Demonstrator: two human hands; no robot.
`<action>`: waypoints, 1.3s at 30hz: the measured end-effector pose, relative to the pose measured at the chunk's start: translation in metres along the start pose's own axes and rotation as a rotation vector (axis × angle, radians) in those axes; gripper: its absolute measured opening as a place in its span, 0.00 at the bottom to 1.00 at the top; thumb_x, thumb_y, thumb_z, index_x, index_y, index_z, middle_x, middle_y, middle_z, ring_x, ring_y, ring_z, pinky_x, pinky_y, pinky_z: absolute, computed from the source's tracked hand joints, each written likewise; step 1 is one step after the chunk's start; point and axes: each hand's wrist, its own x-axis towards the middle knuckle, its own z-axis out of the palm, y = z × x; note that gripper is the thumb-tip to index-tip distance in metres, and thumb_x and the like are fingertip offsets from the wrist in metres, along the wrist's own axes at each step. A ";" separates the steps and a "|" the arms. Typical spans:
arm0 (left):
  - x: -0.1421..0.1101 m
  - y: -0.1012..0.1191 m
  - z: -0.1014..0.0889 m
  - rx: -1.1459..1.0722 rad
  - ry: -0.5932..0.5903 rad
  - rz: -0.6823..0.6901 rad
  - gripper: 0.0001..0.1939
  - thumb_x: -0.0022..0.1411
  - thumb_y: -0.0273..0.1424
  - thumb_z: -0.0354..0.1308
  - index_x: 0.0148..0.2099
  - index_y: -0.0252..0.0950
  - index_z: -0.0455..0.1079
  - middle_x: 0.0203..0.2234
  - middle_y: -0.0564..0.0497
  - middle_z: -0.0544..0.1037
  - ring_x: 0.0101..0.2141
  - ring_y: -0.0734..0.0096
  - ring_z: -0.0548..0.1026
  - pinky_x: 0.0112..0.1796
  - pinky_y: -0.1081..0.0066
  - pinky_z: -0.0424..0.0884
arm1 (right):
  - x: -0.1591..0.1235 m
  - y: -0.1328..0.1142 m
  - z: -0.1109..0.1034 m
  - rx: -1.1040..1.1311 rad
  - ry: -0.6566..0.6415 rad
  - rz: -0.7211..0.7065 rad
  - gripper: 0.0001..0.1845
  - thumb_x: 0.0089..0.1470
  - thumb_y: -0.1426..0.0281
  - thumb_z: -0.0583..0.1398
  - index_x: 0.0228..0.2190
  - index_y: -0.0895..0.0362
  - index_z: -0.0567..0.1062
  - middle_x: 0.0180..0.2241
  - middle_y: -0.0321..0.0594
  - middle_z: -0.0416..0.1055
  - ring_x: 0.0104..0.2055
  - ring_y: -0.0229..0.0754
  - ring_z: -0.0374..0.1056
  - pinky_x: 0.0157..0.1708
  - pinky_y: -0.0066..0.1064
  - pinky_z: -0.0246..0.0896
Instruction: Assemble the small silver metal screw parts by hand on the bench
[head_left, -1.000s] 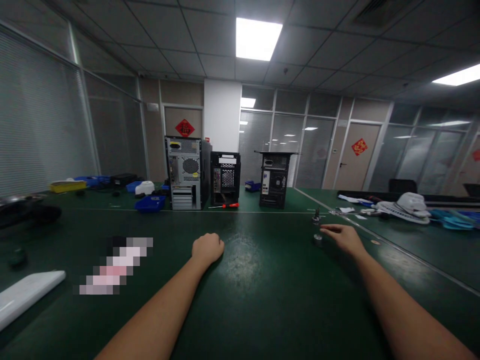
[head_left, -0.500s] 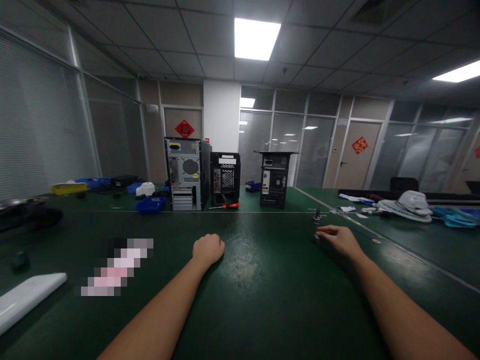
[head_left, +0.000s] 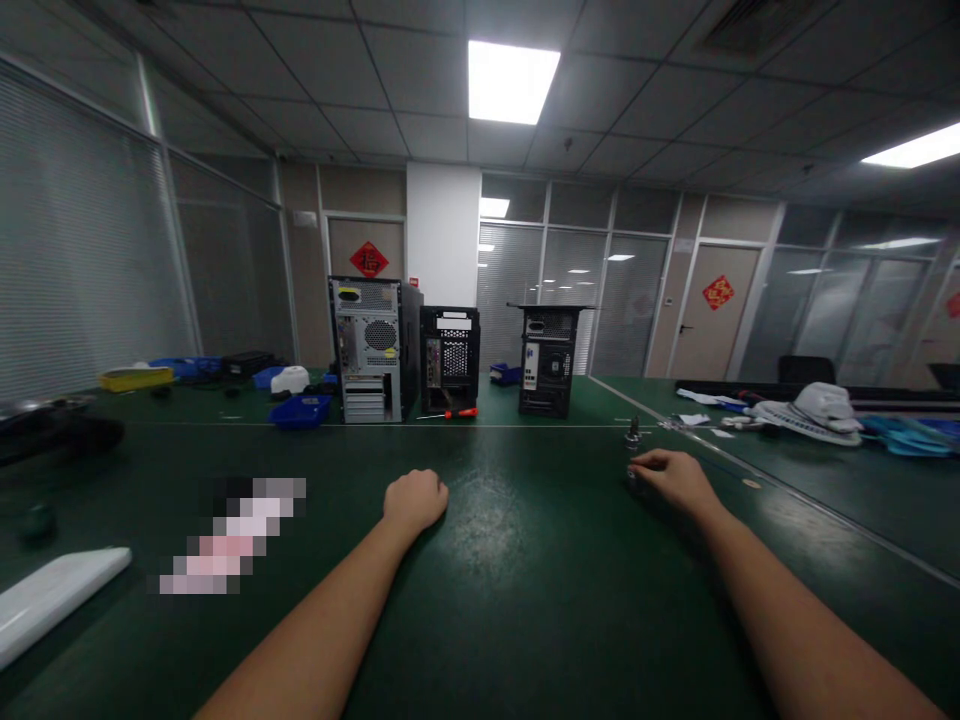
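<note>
My left hand (head_left: 417, 499) rests as a closed fist on the green table (head_left: 540, 620), with nothing visible in it. Farther right, the thumb and fingers of my right hand (head_left: 673, 478) are pinched together at a small shiny metal piece (head_left: 631, 474) low over the tabletop. The piece is too small to name, and I cannot tell whether it touches the table. Just beyond those fingertips stands a small dark metal part (head_left: 633, 434) with a thin upright stem and a wider base.
Computer cases stand at the back: a tall one (head_left: 367, 350), a smaller black one (head_left: 450, 355) and another (head_left: 546, 360). A red-handled screwdriver (head_left: 459, 413) lies before them. Blue trays (head_left: 300, 411) are at left, a white slab (head_left: 56, 600) near left, white hats (head_left: 817, 415) at right.
The view has shifted very slightly. Both hands keep nearly the same place and pose, the right still pinched at the small metal piece.
</note>
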 end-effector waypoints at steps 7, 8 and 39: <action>-0.001 0.001 -0.003 0.001 -0.016 -0.004 0.22 0.66 0.39 0.45 0.44 0.33 0.78 0.43 0.35 0.81 0.42 0.53 0.80 0.41 0.60 0.74 | 0.001 0.012 0.004 -0.036 0.024 0.083 0.19 0.48 0.58 0.62 0.40 0.54 0.83 0.38 0.44 0.82 0.43 0.53 0.76 0.41 0.38 0.68; -0.001 0.001 -0.003 0.001 -0.018 -0.002 0.22 0.67 0.40 0.45 0.44 0.34 0.78 0.43 0.35 0.81 0.42 0.53 0.80 0.41 0.61 0.74 | 0.001 0.016 0.003 -0.062 0.040 0.099 0.19 0.49 0.59 0.61 0.40 0.54 0.83 0.39 0.44 0.82 0.43 0.53 0.76 0.41 0.39 0.68; 0.001 -0.003 0.003 -0.008 0.006 -0.008 0.21 0.66 0.39 0.46 0.43 0.34 0.78 0.43 0.35 0.81 0.43 0.52 0.80 0.42 0.60 0.73 | -0.003 0.039 0.016 -0.156 -0.031 0.038 0.28 0.54 0.59 0.61 0.56 0.54 0.74 0.47 0.48 0.78 0.49 0.53 0.73 0.50 0.41 0.65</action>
